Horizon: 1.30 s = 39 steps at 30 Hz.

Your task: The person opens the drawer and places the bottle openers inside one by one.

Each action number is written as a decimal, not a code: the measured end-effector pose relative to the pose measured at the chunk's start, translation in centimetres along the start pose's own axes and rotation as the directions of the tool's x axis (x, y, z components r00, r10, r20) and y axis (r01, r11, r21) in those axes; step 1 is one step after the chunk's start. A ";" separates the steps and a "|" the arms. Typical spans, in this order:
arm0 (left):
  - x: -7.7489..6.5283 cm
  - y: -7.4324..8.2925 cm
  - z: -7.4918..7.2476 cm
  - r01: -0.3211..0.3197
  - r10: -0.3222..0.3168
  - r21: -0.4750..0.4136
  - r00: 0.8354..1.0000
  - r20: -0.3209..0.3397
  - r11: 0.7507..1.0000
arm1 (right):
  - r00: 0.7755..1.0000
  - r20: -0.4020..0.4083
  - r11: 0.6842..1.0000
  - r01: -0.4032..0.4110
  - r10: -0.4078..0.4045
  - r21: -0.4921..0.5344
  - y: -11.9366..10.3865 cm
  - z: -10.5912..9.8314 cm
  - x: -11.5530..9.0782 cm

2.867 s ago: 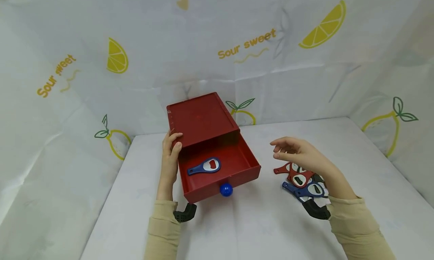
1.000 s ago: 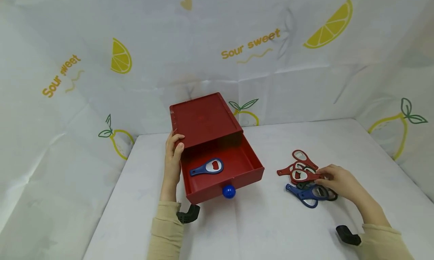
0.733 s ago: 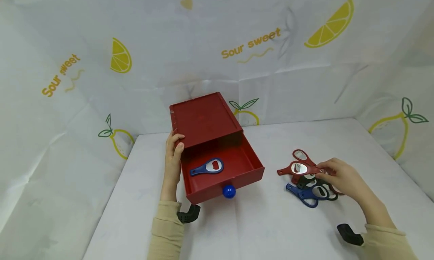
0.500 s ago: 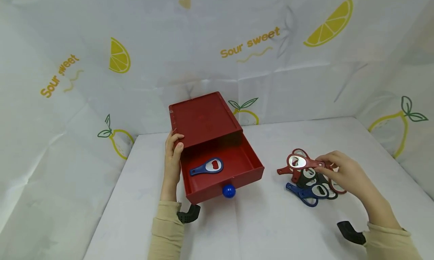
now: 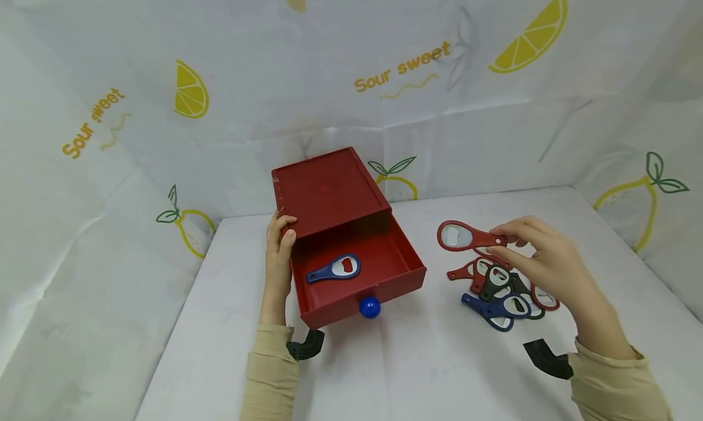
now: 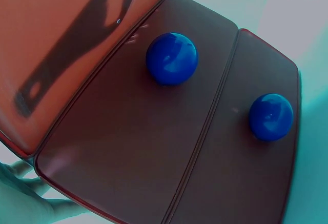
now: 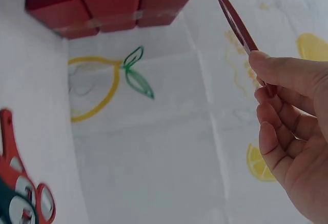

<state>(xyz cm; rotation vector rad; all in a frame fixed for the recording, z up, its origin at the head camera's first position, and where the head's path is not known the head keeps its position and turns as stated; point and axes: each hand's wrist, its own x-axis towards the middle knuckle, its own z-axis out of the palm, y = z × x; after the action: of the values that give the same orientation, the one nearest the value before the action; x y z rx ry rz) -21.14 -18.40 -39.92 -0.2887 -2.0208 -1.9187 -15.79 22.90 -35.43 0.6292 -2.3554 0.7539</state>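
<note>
My right hand (image 5: 555,256) pinches the handle end of a red bottle opener (image 5: 479,238) between thumb and fingers, raised above a pile of bottle openers. In the right wrist view this opener (image 7: 237,24) appears edge-on. My left hand (image 5: 274,256) holds the left side of a red drawer box (image 5: 329,192), thumb at the front corner and fingertips over the top. Its top drawer (image 5: 392,290) is pulled out, with a blue bottle opener (image 5: 323,274) lying inside. The left wrist view shows that opener's dark shadow (image 6: 77,49) through the drawer floor, beside lower drawers with blue knobs (image 6: 171,59).
Several red, black and blue bottle openers lie heaped on the white table, among them a blue one (image 5: 489,309) at the front and a red one (image 5: 461,272) at the left. A white lemon-print sheet (image 5: 329,73) hangs behind. Dark camera mounts jut from both wrists.
My right hand came from above the pile, took hold of a red bottle opener's handle, and lifted it up and slightly left. The left hand and drawer box stay put.
</note>
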 end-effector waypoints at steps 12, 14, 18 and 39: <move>0.0 -0.1 0.0 -0.004 0.004 -0.003 1.000 0.008 1.000 | 0.992 -0.024 0.978 0.129 -0.127 0.162 -4.0 1.7 3.9; 0.0 -0.1 -0.1 -0.002 0.002 -0.006 1.000 0.007 1.000 | 0.994 0.006 0.981 0.105 -0.107 0.165 -4.9 2.2 4.3; 0.0 -0.2 -0.1 0.002 -0.002 -0.010 1.000 0.000 1.000 | 0.995 0.078 0.983 0.054 -0.069 0.177 -6.3 3.0 5.1; 0.1 0.1 0.1 0.022 -0.022 -0.018 1.000 -0.012 1.000 | 0.824 0.535 0.979 0.111 -0.187 0.172 -11.0 7.3 8.8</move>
<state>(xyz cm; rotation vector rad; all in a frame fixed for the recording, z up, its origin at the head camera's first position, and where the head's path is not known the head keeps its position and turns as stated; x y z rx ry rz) -21.19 -18.27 -39.79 -0.2602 -2.0082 -1.9479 -18.47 7.98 -30.65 1.2146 -2.7347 0.7335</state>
